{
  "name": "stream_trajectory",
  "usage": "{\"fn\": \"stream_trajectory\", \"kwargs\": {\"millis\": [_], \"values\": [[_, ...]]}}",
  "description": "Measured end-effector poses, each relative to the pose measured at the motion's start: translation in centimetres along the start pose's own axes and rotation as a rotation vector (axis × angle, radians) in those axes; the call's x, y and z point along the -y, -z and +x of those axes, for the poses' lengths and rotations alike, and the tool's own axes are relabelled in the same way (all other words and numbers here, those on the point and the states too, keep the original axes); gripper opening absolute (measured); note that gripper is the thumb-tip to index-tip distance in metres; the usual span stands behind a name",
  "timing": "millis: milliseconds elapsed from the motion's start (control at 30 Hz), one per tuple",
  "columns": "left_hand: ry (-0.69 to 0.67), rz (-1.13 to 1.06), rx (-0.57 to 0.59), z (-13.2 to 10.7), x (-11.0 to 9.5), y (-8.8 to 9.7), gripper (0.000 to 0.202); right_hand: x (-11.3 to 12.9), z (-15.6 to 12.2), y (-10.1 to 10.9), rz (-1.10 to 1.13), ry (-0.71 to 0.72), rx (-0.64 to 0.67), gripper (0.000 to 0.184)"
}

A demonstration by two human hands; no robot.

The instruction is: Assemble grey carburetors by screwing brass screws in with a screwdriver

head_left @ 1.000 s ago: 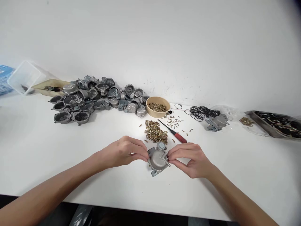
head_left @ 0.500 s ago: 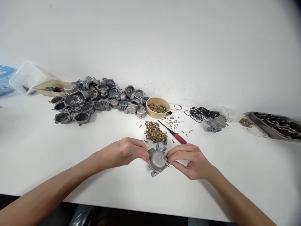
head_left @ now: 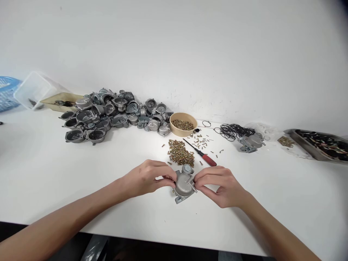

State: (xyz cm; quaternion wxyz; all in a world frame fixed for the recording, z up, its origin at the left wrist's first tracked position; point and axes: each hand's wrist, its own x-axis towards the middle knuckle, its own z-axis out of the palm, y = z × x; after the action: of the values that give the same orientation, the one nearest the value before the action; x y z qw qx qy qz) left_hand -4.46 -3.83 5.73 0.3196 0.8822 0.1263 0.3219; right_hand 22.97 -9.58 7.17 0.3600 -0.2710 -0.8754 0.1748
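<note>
A grey cast-metal carburetor float bowl (head_left: 184,185), dome upward with a round plug at its far end, is between my two hands just above or on the white table. My right hand (head_left: 221,186) is closed on its right side by the small spout. My left hand (head_left: 152,177) is curled at the left edge, thumb and fingertips pinched against the rim. A tiny brassy spot shows by those fingertips; whether they hold a screw too is hidden. Just beyond the bowl lie a heap of brass-coloured screws (head_left: 181,154) and a red-handled screwdriver (head_left: 208,159).
A tan tub (head_left: 172,127) of screws stands near the wall. Many similar bowls (head_left: 95,116) are piled at back left, near a clear plastic bin (head_left: 32,92). To the right are black rubber rings (head_left: 231,131), a carburetor part (head_left: 251,142) and a metal tray (head_left: 301,146).
My left thumb and fingers have shifted slightly right and curled more against the bowl's left edge. My right hand keeps its grip, and the bowl is nearly still.
</note>
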Motion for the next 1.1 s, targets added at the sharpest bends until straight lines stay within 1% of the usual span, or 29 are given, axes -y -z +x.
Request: {"fn": "stream_trajectory", "kwargs": {"millis": [100,200,233,300,400,467,500,533,633,700,767,867,933,1000,1033,1100], "values": [[0.005,-0.012,0.018,0.0,0.2,0.1,0.013,0.0,0.1,0.0,0.001,0.001,0.003,0.015],[-0.030,-0.036,0.043,0.2,0.1,0.3,0.013,0.1,0.1,0.1,0.002,-0.004,0.005,0.013],[-0.043,-0.031,0.044,0.2,0.0,0.3,0.015,0.1,0.1,0.1,0.004,-0.007,0.005,0.013],[-0.049,0.018,0.016,0.3,-0.4,0.1,0.031,0.1,0.1,0.0,0.010,-0.011,0.008,0.011],[0.005,0.125,-0.062,0.1,-1.0,-1.0,0.064,0.0,-0.1,0.0,0.014,-0.012,0.016,0.010],[0.065,0.146,-0.063,-0.1,-1.2,-2.1,0.081,0.0,-0.2,0.0,0.010,-0.017,0.019,0.010],[0.096,0.138,-0.051,-0.3,-1.2,-2.6,0.085,-0.1,-0.2,0.0,0.008,-0.020,0.020,0.010],[0.128,0.124,-0.036,-0.3,-1.2,-3.1,0.085,-0.1,-0.2,0.0,0.006,-0.022,0.020,0.010],[0.193,0.086,0.004,-0.5,-1.0,-3.7,0.074,0.0,-0.2,-0.1,-0.003,-0.014,0.028,0.009],[0.185,0.076,0.031,-0.5,-0.7,-3.5,0.072,0.2,-0.2,-0.1,-0.007,-0.004,0.038,0.009],[0.165,0.056,0.063,-0.4,-0.5,-2.9,0.075,0.3,-0.1,0.1,-0.006,0.006,0.030,0.010],[0.154,0.002,0.117,-0.3,-0.3,-2.0,0.076,-0.1,-0.2,0.8,-0.050,-0.002,-0.035,0.010],[0.159,-0.016,0.134,-0.2,-0.3,-1.8,0.074,-0.9,-0.5,1.6,-0.164,-0.054,-0.104,0.009],[0.180,-0.009,0.130,-0.2,-0.4,-2.1,0.075,-2.1,-0.9,2.5,-0.328,-0.163,-0.121,0.006],[0.194,-0.004,0.122,-0.2,-0.5,-2.4,0.078,-2.7,-1.2,2.8,-0.413,-0.236,-0.094,0.005],[0.229,0.000,0.091,-0.2,-0.8,-3.2,0.083,-3.8,-1.6,3.3,-0.560,-0.390,0.028,0.018]]}}
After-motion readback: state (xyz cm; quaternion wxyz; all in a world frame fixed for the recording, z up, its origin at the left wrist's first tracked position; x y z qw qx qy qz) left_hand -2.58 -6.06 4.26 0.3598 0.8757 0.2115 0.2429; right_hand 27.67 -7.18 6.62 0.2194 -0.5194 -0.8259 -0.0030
